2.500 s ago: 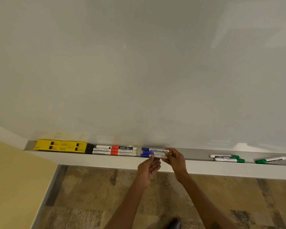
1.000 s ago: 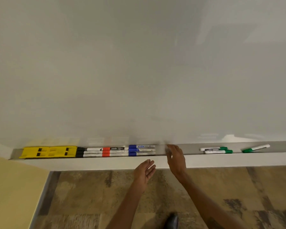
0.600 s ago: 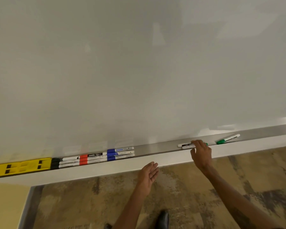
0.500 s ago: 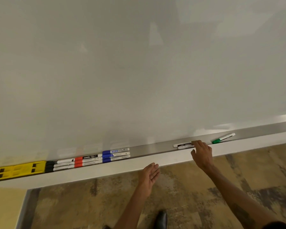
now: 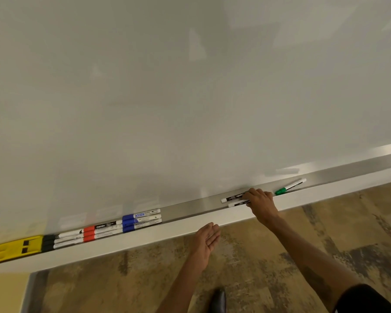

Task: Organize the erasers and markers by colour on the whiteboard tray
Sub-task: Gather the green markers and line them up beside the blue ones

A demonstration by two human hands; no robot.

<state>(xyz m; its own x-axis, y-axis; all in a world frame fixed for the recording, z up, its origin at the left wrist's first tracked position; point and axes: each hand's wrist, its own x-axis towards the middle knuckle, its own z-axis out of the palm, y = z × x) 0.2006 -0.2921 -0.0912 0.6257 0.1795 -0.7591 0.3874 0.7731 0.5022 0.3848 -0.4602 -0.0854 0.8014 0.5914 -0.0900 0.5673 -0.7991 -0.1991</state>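
The right hand [image 5: 261, 203] had left the sorted blue markers [image 5: 141, 220] and reached right along the tray [image 5: 190, 205]; its fingers curled over two green markers [image 5: 234, 199] (caps hidden), so green was next; a third [image 5: 290, 187] lay just beyond; the left hand [image 5: 207, 239] hovered open, empty.

You face a blank whiteboard [image 5: 190, 86] filling most of the frame; mottled brown floor [image 5: 269, 256] below, yellow wall [image 5: 2, 292] lower left.
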